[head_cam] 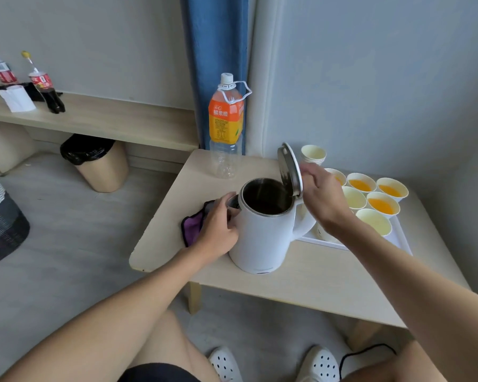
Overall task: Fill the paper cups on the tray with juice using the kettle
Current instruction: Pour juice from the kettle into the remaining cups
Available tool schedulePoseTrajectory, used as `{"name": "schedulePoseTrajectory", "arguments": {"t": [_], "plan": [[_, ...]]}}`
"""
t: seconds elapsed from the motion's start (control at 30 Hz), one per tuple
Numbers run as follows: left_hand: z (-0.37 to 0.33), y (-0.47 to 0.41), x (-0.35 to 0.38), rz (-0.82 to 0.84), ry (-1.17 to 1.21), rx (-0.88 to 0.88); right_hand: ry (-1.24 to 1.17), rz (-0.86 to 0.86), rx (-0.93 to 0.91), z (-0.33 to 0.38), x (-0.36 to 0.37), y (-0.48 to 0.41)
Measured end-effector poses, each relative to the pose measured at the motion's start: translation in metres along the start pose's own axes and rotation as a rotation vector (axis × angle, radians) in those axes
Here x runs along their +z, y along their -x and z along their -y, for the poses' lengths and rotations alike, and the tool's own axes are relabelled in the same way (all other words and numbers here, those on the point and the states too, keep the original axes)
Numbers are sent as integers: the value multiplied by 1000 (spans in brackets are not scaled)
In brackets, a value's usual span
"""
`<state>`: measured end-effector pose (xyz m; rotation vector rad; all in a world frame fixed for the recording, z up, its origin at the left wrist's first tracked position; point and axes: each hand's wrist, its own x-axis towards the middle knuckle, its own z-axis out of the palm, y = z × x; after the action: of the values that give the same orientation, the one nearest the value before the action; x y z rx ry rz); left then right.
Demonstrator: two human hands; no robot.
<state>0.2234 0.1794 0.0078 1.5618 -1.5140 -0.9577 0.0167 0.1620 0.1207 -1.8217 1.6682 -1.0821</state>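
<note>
Left hand (218,224): fingers curled against the upper body of the kettle (262,235), just beside the spout, gripping it. Forearm crosses the near edge of the table (301,274).

Right hand (322,195): raised behind the kettle's lid (290,169), fingertips at the lid's rim. Fingers blurred here; cannot tell whether they pinch the rim or only press against it. The two hands are apart, one on each side of the kettle.

Kettle: white, upright on the table, lid hinged up and standing nearly vertical. Interior dark steel. Handle faces right, toward the tray (398,239).

Tray: white, at the right end of the table, just beside the kettle. Paper cups on it in rows. Orange juice shows in three of them (360,184) (391,190) (382,205); a fourth (340,177) is partly hidden behind the right hand, orange at its edge. Two cups (353,198) (374,223) show pale yellow inside.

Stack of spare cups (313,154) behind the tray, near the wall.

Purple cloth (192,227) lies on the table under and left of the left hand.

Juice bottle (226,125), orange label, white cap, stands at the far edge of the table; lower part looks clear.

Floor, left: lined bin (97,164), woven basket (0,216). Shelf beyond: two cola bottles (43,84) (0,67).
</note>
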Motion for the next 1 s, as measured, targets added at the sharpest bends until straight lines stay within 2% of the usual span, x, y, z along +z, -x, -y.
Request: {"name": "schedulePoseTrajectory", "arguments": {"t": [0.23,0.37,0.47,0.63,0.87,1.0], "plan": [[-51,23,-5,-7,306,-110,52,129,50,-5,-1,3],[-76,11,-1,-75,444,-229,291,229,22,-3,7,7],[-92,8,7,-145,445,-275,489,271,46,1,10,10],[-86,5,16,-245,388,-288,677,293,75,1,13,14],[-80,5,12,-227,370,-313,806,299,16,-2,13,24],[-72,-2,11,-195,351,-398,854,301,-27,-4,12,33]]}}
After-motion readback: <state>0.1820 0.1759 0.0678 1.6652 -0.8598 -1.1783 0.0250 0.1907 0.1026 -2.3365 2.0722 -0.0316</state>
